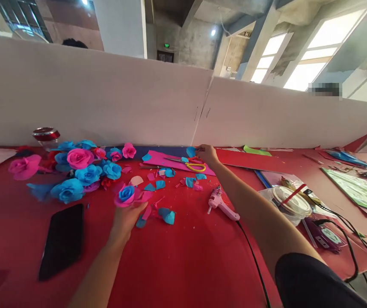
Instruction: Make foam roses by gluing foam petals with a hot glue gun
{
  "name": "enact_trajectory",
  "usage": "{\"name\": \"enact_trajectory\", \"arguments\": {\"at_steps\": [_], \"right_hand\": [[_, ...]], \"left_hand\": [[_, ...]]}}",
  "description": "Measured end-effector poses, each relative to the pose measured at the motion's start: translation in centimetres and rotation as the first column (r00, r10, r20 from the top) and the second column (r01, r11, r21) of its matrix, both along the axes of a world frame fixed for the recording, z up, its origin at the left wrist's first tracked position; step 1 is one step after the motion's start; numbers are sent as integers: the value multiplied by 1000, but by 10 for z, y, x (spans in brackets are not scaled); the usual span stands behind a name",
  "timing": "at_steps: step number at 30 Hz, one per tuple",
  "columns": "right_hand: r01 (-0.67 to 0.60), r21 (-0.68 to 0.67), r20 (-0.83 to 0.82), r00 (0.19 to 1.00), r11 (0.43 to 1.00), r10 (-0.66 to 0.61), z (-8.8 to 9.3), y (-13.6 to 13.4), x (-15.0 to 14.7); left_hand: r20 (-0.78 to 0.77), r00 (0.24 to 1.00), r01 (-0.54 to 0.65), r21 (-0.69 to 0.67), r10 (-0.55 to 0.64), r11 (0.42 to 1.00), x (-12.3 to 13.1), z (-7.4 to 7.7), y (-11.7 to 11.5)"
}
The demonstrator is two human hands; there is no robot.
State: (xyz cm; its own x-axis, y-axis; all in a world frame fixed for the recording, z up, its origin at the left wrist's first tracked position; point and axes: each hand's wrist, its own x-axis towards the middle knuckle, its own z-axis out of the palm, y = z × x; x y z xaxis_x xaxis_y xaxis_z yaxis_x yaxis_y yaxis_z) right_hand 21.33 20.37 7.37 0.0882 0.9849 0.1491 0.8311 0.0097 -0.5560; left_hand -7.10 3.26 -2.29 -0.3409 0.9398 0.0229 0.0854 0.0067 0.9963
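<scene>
A paper flower [126, 195] with a blue centre and pink outer petals is gripped in my left hand [124, 220]. Stretched toward the back of the table, my right hand [206, 153] pinches a round blue paper piece [190, 151] at its edge. Just below that hand lie yellow-handled scissors [196, 167] on a strip of pink paper [159, 158]. Cut blue and pink scraps [167, 216] are scattered between my hands. A pink hot glue gun [222, 205] rests on the red table under my right forearm.
Several blue and pink paper flowers [87, 174] are heaped at the left, before a red-lidded jar [46, 136]. A black phone [62, 241] lies nearer me. On the right stand a clear plastic tub [291, 203] and a purple power strip [323, 235] with cables. A white partition [106, 98] closes the back.
</scene>
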Motion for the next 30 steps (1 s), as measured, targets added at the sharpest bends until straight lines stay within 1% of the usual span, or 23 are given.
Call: {"name": "enact_trajectory", "arguments": {"at_steps": [2,3,4,5,6,7,8,9,10,11,12,14,16,18,19,23,26,28,30], "right_hand": [[-126,-18,-77,989,992,124,3,-21,-23],[-185,-26,-116,977,982,181,2,-37,-36],[-245,-32,-173,956,969,236,-1,-56,-48],[-292,-29,-232,932,956,278,-5,-77,-60],[-343,-12,-320,891,939,321,-9,-100,-71],[-413,16,-538,764,911,356,-15,-122,-80],[-453,37,-706,619,891,343,-21,-142,-88],[-465,35,-811,504,884,297,-27,-160,-94],[-449,29,-880,412,893,236,-33,-174,-99],[-425,18,-922,344,905,180,-38,-183,-103],[-404,9,-945,295,915,140,-43,-189,-106],[-368,-1,-966,240,930,94,-50,-193,-108],[-343,-4,-972,222,939,77,-54,-190,-108],[-325,-10,-971,228,946,68,-56,-188,-106],[-324,-12,-969,238,946,70,-57,-187,-104],[-304,-7,-951,297,953,88,-59,-186,-100],[-256,-17,-946,318,966,67,-60,-186,-100],[-273,-12,-941,329,962,81,-60,-188,-103],[-308,19,-923,361,951,136,-61,-191,-106]], "left_hand": [[-10,1000,7,76,-7,997,2,2,-2],[-6,1000,-4,99,4,995,4,5,-3],[-6,1000,-24,123,25,992,5,9,-5],[-10,1000,16,125,-15,992,7,13,-8],[-9,999,46,132,-45,990,9,18,-10],[-11,999,49,152,-47,987,10,22,-13],[-23,997,72,164,-69,984,12,26,-16],[-23,996,93,154,-90,984,14,30,-19],[-7,993,115,124,-115,986,15,33,-21],[25,990,135,87,-137,987,16,36,-24],[74,985,151,45,-154,988,18,38,-26],[199,962,192,-15,-185,981,20,41,-29],[304,921,262,-27,-242,965,23,43,-30],[340,896,311,-23,-285,950,24,44,-30],[338,897,311,-24,-285,950,25,44,-29],[322,920,254,-59,-223,965,23,45,-27],[317,920,271,-89,-231,958,21,47,-27],[304,922,282,-99,-241,954,20,47,-27],[277,928,290,-114,-249,950,19,46,-27]]}}
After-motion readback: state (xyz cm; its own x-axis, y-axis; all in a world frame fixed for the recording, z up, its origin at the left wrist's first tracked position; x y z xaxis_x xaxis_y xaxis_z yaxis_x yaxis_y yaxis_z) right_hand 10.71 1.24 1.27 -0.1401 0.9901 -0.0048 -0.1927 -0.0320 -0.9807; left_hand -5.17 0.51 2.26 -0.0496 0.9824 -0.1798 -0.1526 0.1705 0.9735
